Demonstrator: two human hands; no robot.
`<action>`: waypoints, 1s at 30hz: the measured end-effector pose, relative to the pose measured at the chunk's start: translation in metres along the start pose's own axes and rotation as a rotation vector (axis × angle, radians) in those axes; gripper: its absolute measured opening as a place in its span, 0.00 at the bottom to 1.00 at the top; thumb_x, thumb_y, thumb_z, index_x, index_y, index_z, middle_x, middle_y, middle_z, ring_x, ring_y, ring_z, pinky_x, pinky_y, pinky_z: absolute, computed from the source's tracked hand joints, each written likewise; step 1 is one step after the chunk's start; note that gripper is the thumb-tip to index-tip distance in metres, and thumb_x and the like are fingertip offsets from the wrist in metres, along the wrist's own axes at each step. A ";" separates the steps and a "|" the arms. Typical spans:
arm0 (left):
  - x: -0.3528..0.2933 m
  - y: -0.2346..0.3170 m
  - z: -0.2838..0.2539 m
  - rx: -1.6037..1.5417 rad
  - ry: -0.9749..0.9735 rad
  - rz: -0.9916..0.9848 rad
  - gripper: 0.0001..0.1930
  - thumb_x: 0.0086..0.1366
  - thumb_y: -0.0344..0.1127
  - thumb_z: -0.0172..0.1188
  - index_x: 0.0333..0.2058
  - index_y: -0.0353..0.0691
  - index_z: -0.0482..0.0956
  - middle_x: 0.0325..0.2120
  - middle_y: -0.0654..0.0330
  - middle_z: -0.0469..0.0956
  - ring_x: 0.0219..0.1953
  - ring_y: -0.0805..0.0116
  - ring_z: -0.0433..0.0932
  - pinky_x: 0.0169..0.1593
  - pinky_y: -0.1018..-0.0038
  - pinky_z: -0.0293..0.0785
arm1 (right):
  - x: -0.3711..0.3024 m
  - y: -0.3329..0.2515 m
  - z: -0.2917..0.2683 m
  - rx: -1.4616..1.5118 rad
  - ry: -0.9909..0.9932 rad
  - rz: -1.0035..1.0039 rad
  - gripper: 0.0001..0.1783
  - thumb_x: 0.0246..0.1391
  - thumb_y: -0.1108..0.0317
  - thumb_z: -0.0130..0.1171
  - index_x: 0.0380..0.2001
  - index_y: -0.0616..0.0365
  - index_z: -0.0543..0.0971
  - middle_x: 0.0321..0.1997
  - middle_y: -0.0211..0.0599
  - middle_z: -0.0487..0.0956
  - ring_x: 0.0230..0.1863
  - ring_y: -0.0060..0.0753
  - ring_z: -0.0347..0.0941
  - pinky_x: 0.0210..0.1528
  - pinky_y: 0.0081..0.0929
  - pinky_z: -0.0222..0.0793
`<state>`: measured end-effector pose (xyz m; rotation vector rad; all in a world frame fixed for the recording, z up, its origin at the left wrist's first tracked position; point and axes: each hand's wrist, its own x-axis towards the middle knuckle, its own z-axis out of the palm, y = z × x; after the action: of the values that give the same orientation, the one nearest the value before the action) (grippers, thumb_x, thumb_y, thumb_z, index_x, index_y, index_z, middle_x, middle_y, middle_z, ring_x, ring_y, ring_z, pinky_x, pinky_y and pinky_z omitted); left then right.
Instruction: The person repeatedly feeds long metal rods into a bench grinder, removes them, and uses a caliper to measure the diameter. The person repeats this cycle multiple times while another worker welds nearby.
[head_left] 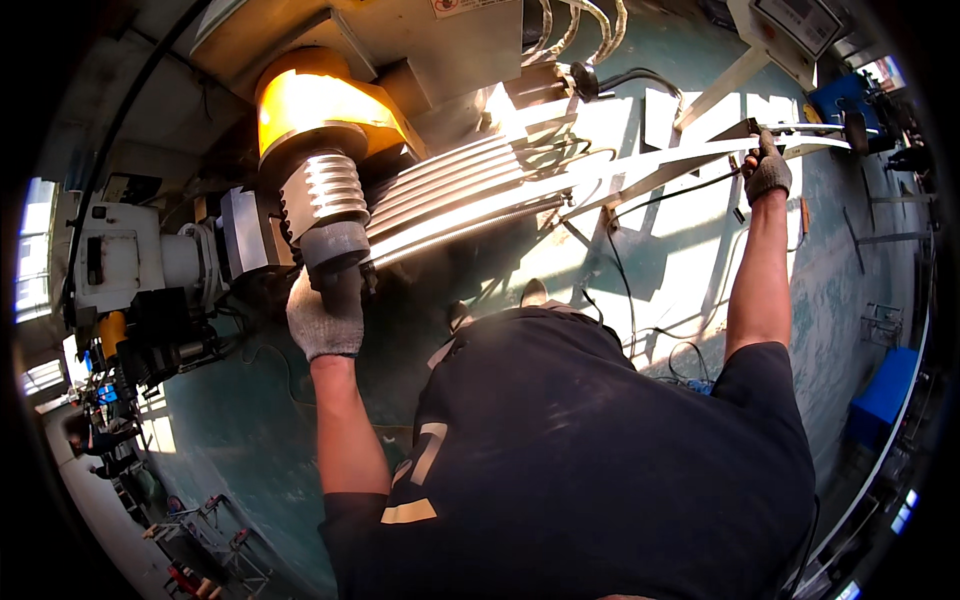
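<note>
Hands [327,320] seemingly touch grey collar [334,244] and white bar [690,150].

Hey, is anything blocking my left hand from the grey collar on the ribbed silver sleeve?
Nothing visible stands between them. Your gloved left hand is close to the grey collar at the end of the ribbed silver sleeve. Part of the hand is hidden, so I can't tell whether they touch.

Scuffed green floor [265,440] in here, with hard sunlight [690,250] splashed across it between dark shadow bands. Windows [36,250] are totally blown out at far left, and there's a blue box [885,397] way right.
</note>
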<state>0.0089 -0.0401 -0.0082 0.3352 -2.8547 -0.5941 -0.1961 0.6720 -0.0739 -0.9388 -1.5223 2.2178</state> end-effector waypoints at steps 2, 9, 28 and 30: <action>0.001 0.008 -0.007 0.035 -0.017 -0.001 0.20 0.71 0.54 0.61 0.45 0.42 0.85 0.41 0.48 0.86 0.48 0.43 0.84 0.51 0.55 0.80 | 0.009 0.004 -0.009 -0.002 0.008 0.008 0.15 0.71 0.51 0.65 0.39 0.49 0.78 0.22 0.22 0.69 0.17 0.21 0.60 0.19 0.20 0.53; 0.007 0.005 -0.017 0.146 -0.086 0.056 0.20 0.71 0.55 0.60 0.44 0.43 0.85 0.40 0.48 0.86 0.47 0.43 0.84 0.49 0.55 0.81 | 0.008 0.011 -0.016 -0.045 0.012 0.026 0.16 0.71 0.50 0.65 0.41 0.51 0.80 0.21 0.22 0.68 0.16 0.19 0.60 0.19 0.19 0.53; 0.009 -0.004 -0.025 0.057 -0.111 0.130 0.21 0.71 0.55 0.62 0.46 0.42 0.85 0.41 0.48 0.86 0.49 0.42 0.84 0.50 0.55 0.81 | 0.001 0.014 -0.007 -0.054 0.074 0.030 0.14 0.70 0.51 0.66 0.41 0.50 0.81 0.22 0.23 0.68 0.16 0.19 0.59 0.18 0.19 0.52; 0.010 0.003 -0.026 0.031 -0.118 0.108 0.21 0.71 0.55 0.63 0.46 0.42 0.85 0.41 0.48 0.86 0.49 0.42 0.84 0.50 0.55 0.81 | 0.007 0.014 -0.015 -0.046 0.063 0.031 0.14 0.70 0.51 0.67 0.41 0.50 0.81 0.22 0.22 0.68 0.16 0.19 0.59 0.18 0.19 0.51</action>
<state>0.0055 -0.0496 0.0178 0.1543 -2.9743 -0.5671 -0.1896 0.6808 -0.0922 -1.0431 -1.5469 2.1607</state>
